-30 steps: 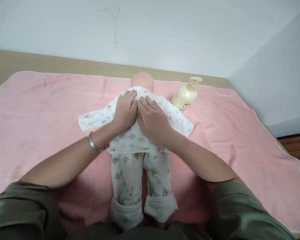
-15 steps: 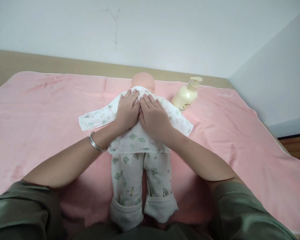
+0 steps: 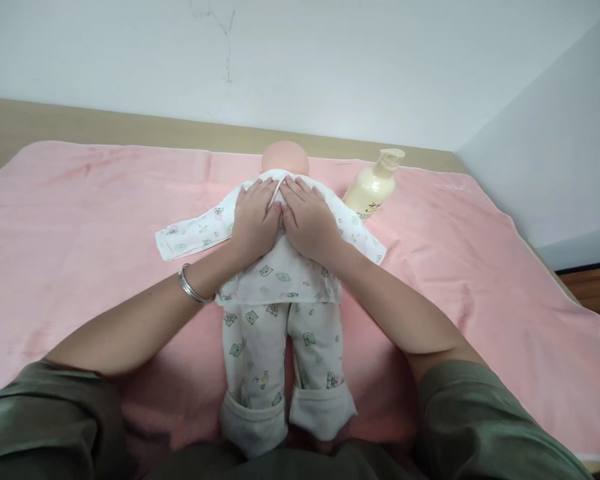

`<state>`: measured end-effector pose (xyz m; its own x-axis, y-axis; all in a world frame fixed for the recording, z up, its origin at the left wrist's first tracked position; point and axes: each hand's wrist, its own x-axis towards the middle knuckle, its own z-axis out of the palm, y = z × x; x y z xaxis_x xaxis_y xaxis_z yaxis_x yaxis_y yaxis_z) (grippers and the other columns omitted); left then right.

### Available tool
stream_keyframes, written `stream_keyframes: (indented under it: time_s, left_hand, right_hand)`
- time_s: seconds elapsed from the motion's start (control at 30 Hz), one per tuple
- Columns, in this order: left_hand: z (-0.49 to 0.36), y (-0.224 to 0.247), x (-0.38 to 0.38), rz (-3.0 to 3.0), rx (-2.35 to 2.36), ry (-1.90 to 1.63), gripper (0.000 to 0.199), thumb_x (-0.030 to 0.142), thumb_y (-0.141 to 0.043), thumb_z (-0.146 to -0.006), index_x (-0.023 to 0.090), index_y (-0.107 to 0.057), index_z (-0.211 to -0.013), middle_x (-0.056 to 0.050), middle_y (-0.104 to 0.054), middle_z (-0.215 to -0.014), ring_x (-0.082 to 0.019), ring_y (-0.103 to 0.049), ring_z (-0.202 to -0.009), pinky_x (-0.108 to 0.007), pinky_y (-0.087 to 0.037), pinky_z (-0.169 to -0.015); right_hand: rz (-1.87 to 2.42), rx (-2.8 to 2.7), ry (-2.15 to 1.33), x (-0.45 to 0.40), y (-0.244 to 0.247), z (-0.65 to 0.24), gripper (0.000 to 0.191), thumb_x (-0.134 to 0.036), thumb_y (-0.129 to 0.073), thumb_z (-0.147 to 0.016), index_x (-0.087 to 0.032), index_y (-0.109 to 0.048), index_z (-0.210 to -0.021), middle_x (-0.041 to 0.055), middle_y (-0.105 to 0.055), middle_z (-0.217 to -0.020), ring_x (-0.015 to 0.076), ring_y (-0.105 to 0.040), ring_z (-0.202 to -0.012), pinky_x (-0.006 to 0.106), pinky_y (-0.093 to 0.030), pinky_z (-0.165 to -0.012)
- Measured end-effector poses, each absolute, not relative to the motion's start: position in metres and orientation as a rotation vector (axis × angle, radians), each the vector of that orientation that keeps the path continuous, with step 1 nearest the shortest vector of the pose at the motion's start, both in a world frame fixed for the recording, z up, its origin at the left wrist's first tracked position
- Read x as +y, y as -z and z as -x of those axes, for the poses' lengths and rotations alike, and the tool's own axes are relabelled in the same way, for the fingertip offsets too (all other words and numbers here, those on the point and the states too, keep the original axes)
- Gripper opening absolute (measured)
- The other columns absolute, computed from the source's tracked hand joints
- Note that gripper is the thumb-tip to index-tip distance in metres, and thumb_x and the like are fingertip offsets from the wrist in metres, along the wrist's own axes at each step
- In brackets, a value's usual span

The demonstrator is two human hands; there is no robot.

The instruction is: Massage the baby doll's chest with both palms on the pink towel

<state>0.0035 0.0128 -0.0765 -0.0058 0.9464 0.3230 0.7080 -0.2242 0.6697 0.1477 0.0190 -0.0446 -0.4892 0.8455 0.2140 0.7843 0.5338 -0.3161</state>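
A baby doll (image 3: pixel 285 157) lies on a pink blanket, its bald head away from me and its face not in view. It wears a white printed top (image 3: pixel 285 273) with long sleeves and matching trousers (image 3: pixel 265 347) with turned-up cuffs. My left hand (image 3: pixel 255 217) rests flat on the upper left of the top, fingers stretched toward the head. Beside it, my right hand (image 3: pixel 310 217) lies flat on the upper right. The two thumbs come close together at the middle of the doll's body. A silver bangle (image 3: pixel 193 285) circles my left wrist.
A cream pump bottle (image 3: pixel 373 187) leans near the doll's right-hand sleeve. The pink blanket (image 3: pixel 105 220) covers most of the wooden surface (image 3: pixel 130 125). A white wall (image 3: pixel 330 67) stands behind, and another wall (image 3: pixel 570 147) rises at the right.
My right hand has shifted slightly up and to the right on the top, and its thumb is now more spread from the fingers. My left hand has barely moved.
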Motion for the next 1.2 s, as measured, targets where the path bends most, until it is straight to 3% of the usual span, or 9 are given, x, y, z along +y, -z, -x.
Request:
stream_keyframes:
  time_s: [0.3, 0.73, 1.0, 1.2]
  left_hand:
    - [-0.012, 0.070, -0.009, -1.955, 1.783, -1.044, 0.056, 0.031, -0.033, -0.099, 0.016, -0.047, -0.151, -0.012, -0.041, -0.164, -0.029, -0.030, -0.157, -0.053, -0.017, -0.134]
    - [-0.002, 0.073, -0.002, -1.978, 1.700, -1.082, 0.053, 0.032, -0.036, -0.097, 0.024, -0.054, -0.146, -0.005, -0.047, -0.161, -0.025, -0.034, -0.156, -0.052, -0.019, -0.134]
    - [-0.013, 0.067, -0.020, -2.000, 1.765, -1.018, 0.056, 0.034, -0.031, -0.100, 0.018, -0.046, -0.152, -0.009, -0.038, -0.166, -0.027, -0.027, -0.159, -0.054, -0.017, -0.133]
    - [-0.008, 0.069, -0.012, -1.977, 1.726, -1.049, 0.055, 0.033, -0.031, -0.099, 0.017, -0.051, -0.149, -0.009, -0.042, -0.164, -0.027, -0.030, -0.158, -0.054, -0.019, -0.133]
  right_hand:
    - [1.321, -2.478, -0.251, 0.021, 0.043, -0.151, 0.060, -0.021, -0.029, -0.099, -0.008, -0.039, -0.157, 0.0095, -0.034, -0.167, 0.0275, -0.027, -0.158, 0.051, -0.022, -0.132]
    - [1.355, -2.458, -0.239, -0.001, 0.039, -0.150, 0.060, -0.027, -0.025, -0.102, -0.007, -0.035, -0.158, 0.0117, -0.030, -0.168, 0.0298, -0.023, -0.159, 0.055, -0.021, -0.131]
    - [1.321, -2.509, -0.311, 0.025, 0.040, -0.157, 0.060, -0.027, -0.026, -0.102, -0.010, -0.035, -0.159, 0.0092, -0.029, -0.169, 0.0293, -0.023, -0.159, 0.054, -0.020, -0.132]
    - [1.342, -2.555, -0.290, 0.015, 0.033, -0.157, 0.061, -0.028, -0.028, -0.103, -0.007, -0.030, -0.160, 0.0131, -0.023, -0.170, 0.0332, -0.019, -0.160, 0.058, -0.020, -0.131]
